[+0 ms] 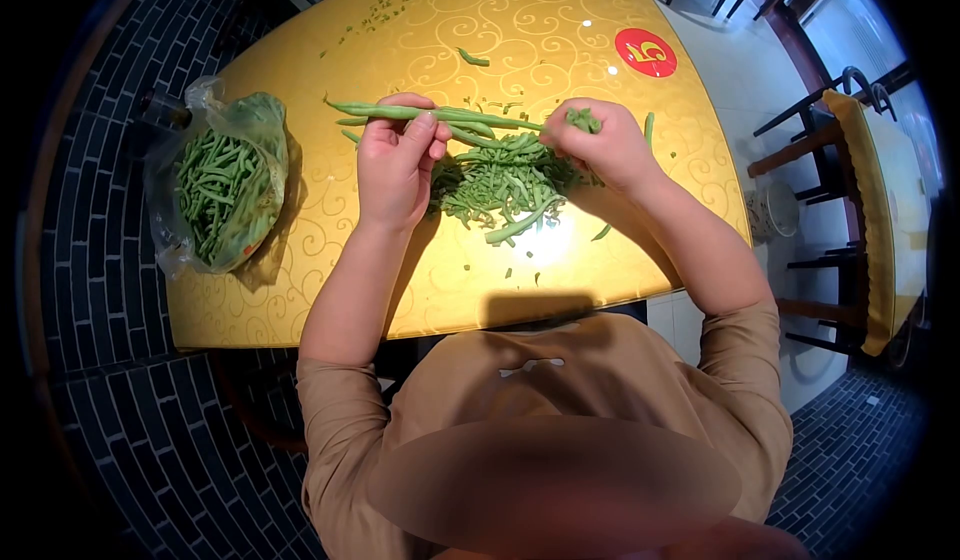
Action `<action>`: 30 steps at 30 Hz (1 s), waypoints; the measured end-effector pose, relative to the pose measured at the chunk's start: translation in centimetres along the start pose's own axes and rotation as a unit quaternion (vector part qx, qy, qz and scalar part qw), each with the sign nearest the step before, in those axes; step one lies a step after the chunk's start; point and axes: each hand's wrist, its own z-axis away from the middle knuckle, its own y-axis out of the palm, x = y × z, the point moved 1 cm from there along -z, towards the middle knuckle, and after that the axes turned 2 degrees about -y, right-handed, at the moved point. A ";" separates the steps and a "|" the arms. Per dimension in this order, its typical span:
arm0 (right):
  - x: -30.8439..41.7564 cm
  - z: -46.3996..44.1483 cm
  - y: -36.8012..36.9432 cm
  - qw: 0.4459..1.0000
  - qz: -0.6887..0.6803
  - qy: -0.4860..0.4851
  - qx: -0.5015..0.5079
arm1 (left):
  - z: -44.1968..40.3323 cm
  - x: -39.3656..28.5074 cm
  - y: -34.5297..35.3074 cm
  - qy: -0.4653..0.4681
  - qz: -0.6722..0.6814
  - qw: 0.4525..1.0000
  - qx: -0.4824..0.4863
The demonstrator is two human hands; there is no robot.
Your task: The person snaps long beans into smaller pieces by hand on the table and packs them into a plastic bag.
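Long green beans [480, 117] stretch between my two hands above the table. My left hand [397, 165] is closed around them near one end, thumb on top. At their other end, my right hand [605, 145] is closed, fingertips pinching, with small green bean pieces [583, 120] showing at its fingers. Below and between the hands lies a heap of green beans and bits [505, 182], partly hidden by my hands. One thicker bean [522, 222] rests at the heap's near side.
A clear plastic bag [275, 140] holding cut green beans [212, 185] stands at the table's left. The gold patterned table [340, 210] bears scattered bits [378, 15] at the back and a red round sticker [645, 52]. Chairs [835, 130] and another table [905, 210] stand at right.
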 end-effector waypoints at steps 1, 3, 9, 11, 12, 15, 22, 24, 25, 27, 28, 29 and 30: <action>-0.2 -0.2 -0.4 0.994 -0.104 0.027 -0.028 | 0.3 0.2 0.3 0.001 -0.008 1.000 0.006; -0.6 -0.7 -1.1 0.977 -0.201 0.025 -0.069 | 0.8 0.3 1.5 0.047 -0.019 0.999 -0.005; -0.5 -1.2 -0.8 0.998 0.004 0.056 0.019 | 0.3 0.2 0.7 0.016 -0.012 0.999 0.038; -0.8 -1.1 -0.5 0.996 -0.015 0.074 0.043 | 0.7 0.7 1.2 -0.020 -0.032 0.997 0.070; -0.8 -0.9 -0.4 0.995 -0.024 0.085 0.054 | 1.0 1.0 1.6 -0.039 -0.042 0.995 0.086; -0.8 -0.5 0.2 0.984 -0.034 0.065 0.164 | 1.6 2.0 2.5 -0.070 -0.035 0.992 0.101; -0.5 1.3 2.3 0.868 0.273 -0.392 0.139 | 1.8 2.0 2.3 -0.172 0.074 0.978 0.089; 0.5 2.4 2.6 0.844 0.246 -0.440 0.184 | 1.4 2.0 2.0 -0.190 0.086 0.974 0.089; 0.9 2.7 2.7 0.853 0.230 -0.429 0.190 | 1.0 2.1 1.3 -0.191 0.074 0.975 0.087; 0.6 1.9 2.2 0.917 0.194 -0.329 0.116 | 1.0 1.8 1.4 -0.197 0.038 0.975 0.093; 0.5 1.4 1.7 0.942 0.174 -0.276 0.074 | 1.3 1.6 2.0 -0.191 -0.019 0.975 0.108; 0.2 0.8 1.3 0.980 0.072 -0.173 0.058 | 1.9 1.6 3.0 -0.185 -0.075 0.972 0.123; -0.1 0.4 1.1 0.996 -0.031 -0.067 0.041 | 2.4 1.7 3.8 -0.178 -0.128 0.966 0.137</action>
